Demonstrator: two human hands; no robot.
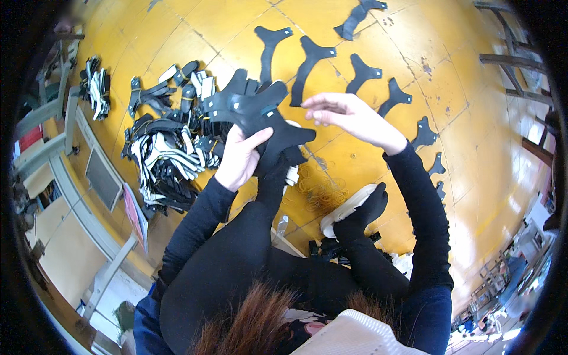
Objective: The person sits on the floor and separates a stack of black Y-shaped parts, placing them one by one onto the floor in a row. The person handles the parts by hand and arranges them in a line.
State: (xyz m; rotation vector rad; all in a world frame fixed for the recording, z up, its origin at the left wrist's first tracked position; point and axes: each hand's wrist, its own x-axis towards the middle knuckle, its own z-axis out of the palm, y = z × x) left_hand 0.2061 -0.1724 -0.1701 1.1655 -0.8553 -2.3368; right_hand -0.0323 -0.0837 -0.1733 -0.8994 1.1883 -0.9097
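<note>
two hands: left hand (239,158) grips black cutout stack (260,109), right hand (346,115) open

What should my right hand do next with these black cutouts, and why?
Probably take the top cutout off the stack and lay it on the floor. The left hand grips the stack, the right hand hovers empty beside it, and a row of single cutouts already lies spread ahead.

Yellow floor (367,148) with a row of black cut pieces (362,72), a heap of straps (168,148), possibly rubber bands (322,190).
</note>
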